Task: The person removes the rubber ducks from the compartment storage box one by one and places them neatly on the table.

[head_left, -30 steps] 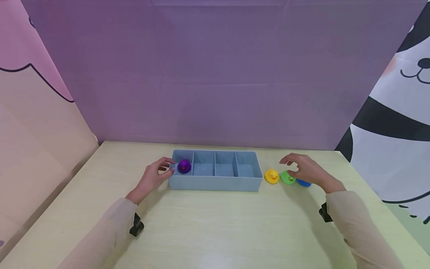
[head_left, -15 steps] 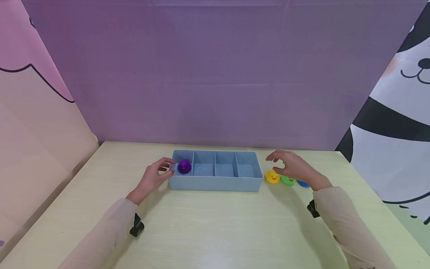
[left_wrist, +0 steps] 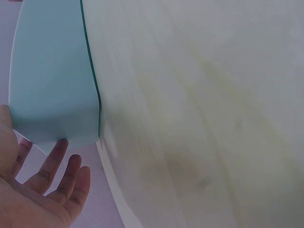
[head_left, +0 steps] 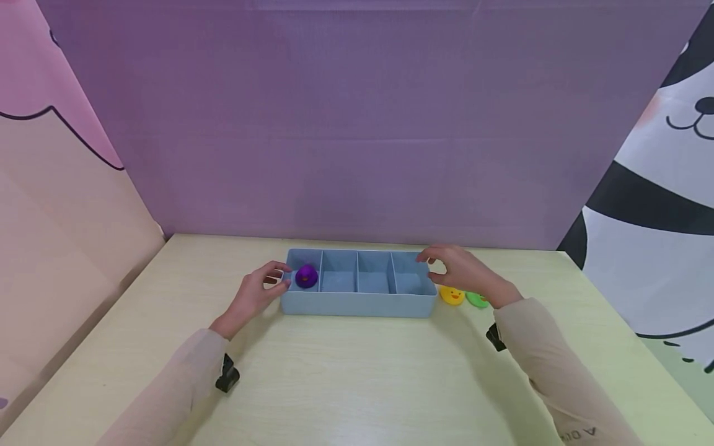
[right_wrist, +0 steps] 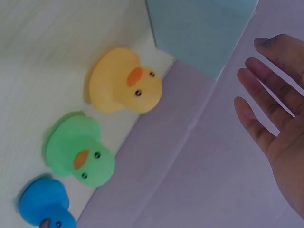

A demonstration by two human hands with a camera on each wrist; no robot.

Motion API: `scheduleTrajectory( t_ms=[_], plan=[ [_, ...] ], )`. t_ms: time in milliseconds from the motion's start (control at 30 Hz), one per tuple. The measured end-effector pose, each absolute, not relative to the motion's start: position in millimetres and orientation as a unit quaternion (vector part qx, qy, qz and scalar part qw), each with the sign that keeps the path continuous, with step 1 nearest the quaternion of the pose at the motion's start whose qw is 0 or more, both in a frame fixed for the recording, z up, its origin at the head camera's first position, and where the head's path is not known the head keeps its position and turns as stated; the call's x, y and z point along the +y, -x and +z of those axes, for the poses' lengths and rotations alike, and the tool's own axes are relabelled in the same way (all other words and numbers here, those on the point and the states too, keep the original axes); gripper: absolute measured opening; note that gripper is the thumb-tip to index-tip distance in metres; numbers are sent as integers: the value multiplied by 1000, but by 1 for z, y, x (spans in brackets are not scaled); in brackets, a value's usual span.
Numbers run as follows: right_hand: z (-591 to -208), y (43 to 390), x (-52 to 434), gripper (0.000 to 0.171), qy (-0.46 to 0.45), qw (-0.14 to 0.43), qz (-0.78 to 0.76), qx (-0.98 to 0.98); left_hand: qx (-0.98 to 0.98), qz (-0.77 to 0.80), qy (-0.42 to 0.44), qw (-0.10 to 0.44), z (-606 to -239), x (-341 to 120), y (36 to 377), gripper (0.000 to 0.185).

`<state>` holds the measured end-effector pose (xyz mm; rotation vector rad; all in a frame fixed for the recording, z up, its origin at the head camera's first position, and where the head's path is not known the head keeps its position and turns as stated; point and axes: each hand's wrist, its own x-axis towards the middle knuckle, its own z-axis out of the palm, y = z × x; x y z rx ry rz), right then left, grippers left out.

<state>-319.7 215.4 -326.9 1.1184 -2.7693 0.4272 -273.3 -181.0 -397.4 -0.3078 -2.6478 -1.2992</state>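
Observation:
A light blue box with several compartments in a row stands on the table. A purple toy duck sits in its leftmost compartment. My left hand is at the box's left end, fingertips and thumb at the rim; in the left wrist view its loosely bent fingers overlap the end wall. My right hand hovers at the right end, above the rightmost compartment, thumb and fingers apart and holding nothing. Right of the box, partly behind that hand, are a yellow duck and a green duck.
A blue duck shows in the right wrist view beyond the green one; the right arm hides it in the head view. The pale wooden table ends at a purple backdrop. A panda-print cloth hangs at right.
My right hand has moved left, from above the green and blue ducks, past the yellow one, to the box's right end. My left hand, the box and the ducks stay in place.

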Motion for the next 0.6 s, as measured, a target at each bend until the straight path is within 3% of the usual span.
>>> scheduleTrajectory(
  t_ms=[600],
  plan=[
    [-328,331,168,31,-406,31,155,-900,-891,-435,101,80,-396,-181,272,29]
  ],
)
